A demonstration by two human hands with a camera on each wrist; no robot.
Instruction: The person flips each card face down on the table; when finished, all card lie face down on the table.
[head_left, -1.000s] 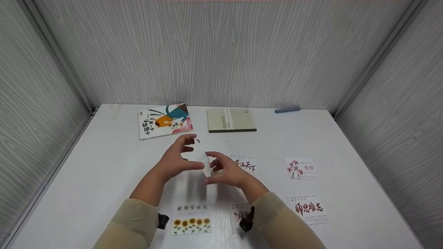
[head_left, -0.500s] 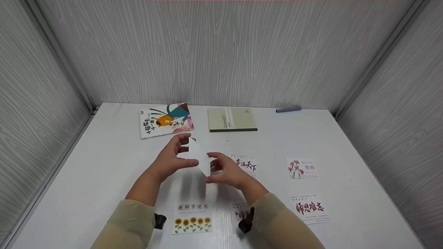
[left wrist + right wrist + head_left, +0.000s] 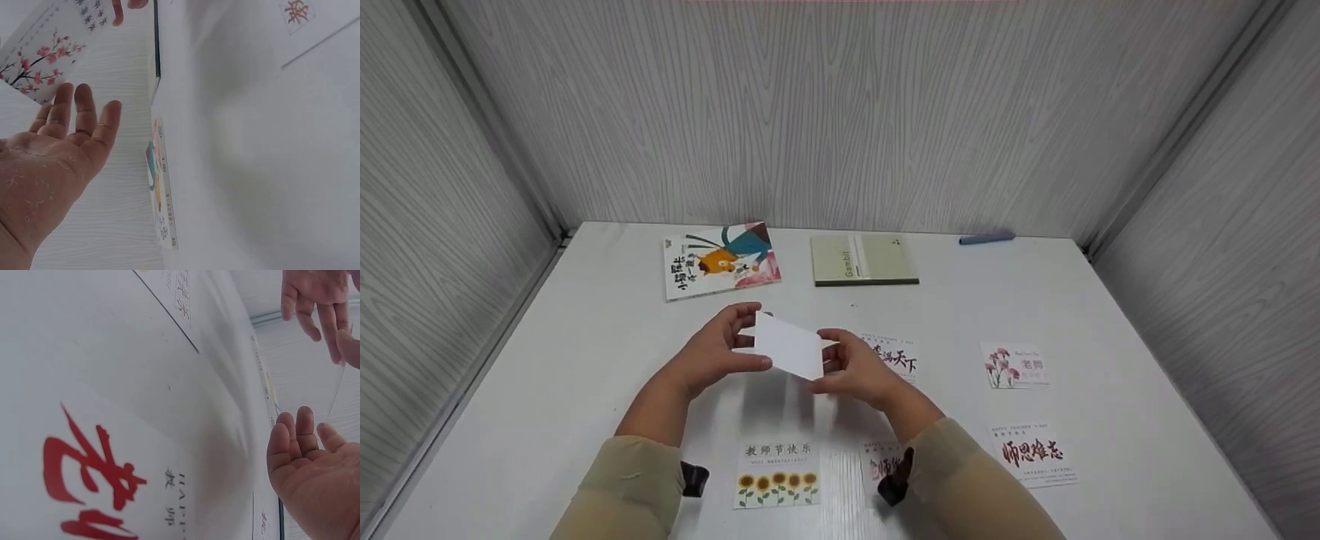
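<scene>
A small white card (image 3: 789,346) is held up over the table between both hands, its blank side facing the head camera. In the left wrist view its other face shows pink blossoms on a branch (image 3: 42,62) and some writing. My left hand (image 3: 714,354) holds its left edge, thumb in front and fingers behind. At the right edge, my right hand (image 3: 859,371) grips the card between fingertips above and thumb below. Edge-on, the card appears as a thin line in the right wrist view. Beneath the right forearm lies a card with red characters (image 3: 877,466), partly covered.
A sunflower card (image 3: 777,476) lies in front of the hands. Another printed card (image 3: 900,358) lies behind the right hand; a carnation card (image 3: 1014,365) and a red-lettered card (image 3: 1033,455) lie right. Farther back are a picture book (image 3: 720,262), a green book (image 3: 864,260) and a pen (image 3: 987,238).
The card has turned from nearly edge-on until its blank face shows broadly. My left hand has moved left and slightly nearer; the right hand has stayed almost in place.
</scene>
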